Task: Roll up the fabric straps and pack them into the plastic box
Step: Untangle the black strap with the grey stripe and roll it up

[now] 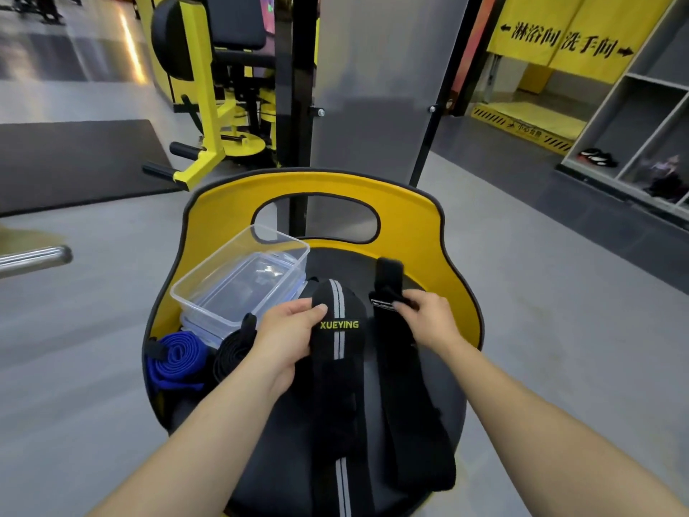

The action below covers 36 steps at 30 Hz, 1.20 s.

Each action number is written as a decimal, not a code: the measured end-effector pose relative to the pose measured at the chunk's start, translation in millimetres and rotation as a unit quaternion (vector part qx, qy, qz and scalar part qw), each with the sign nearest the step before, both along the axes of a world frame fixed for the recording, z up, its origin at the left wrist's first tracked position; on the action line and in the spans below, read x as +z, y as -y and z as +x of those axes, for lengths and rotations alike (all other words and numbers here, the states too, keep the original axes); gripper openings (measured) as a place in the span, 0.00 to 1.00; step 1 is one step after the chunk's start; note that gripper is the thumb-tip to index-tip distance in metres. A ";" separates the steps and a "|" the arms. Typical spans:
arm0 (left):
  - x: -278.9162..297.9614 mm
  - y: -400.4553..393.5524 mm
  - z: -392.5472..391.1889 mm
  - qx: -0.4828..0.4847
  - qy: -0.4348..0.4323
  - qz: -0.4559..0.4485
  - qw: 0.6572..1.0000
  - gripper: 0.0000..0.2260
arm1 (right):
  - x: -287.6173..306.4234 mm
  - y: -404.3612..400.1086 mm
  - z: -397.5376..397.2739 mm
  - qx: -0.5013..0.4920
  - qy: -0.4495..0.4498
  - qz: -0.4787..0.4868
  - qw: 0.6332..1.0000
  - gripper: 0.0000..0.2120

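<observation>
A black strap with a grey stripe and the word XUEYING (338,352) lies lengthways on the black round seat (417,438). My left hand (287,337) grips its far end, thumb on top. Beside it to the right lies a plain black strap (406,412). My right hand (428,315) pinches this strap's far end near a small label. The clear plastic box (242,278) stands open at the seat's far left, with nothing in it that I can make out. A rolled blue strap (175,361) and a rolled black strap (233,354) lie left of my left hand.
The seat has a yellow curved backrest (410,203) with a handle hole behind the box. Yellow gym machines (216,106) and a black upright post (298,87) stand beyond. A steel bar end (37,257) pokes in from the left. Grey floor surrounds the seat.
</observation>
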<state>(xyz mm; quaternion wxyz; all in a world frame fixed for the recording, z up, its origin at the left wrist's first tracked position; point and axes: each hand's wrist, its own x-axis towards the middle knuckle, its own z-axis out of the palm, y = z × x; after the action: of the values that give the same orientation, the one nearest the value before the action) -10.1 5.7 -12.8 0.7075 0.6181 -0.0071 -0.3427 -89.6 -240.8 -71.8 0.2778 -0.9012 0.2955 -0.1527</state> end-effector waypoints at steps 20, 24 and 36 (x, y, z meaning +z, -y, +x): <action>113.7 -80.3 -100.6 -0.064 0.095 -0.085 0.990 0.11 | 187.2 -142.9 -152.4 -0.004 0.275 0.399 0.875 0.09; 151.0 -109.4 -132.3 -0.045 0.110 -0.108 0.987 0.11 | 216.5 -181.4 -187.8 0.008 0.299 0.387 0.872 0.10; 243.7 -157.4 -206.6 -0.070 0.154 -0.187 0.968 0.12 | 315.3 -270.2 -216.6 0.068 0.388 0.353 0.848 0.09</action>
<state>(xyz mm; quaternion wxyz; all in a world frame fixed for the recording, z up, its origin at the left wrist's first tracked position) -216.8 163.1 230.8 0.7751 0.5184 -0.2231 -0.2841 -306.2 29.4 243.4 0.6793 -0.6271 0.1356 -0.3562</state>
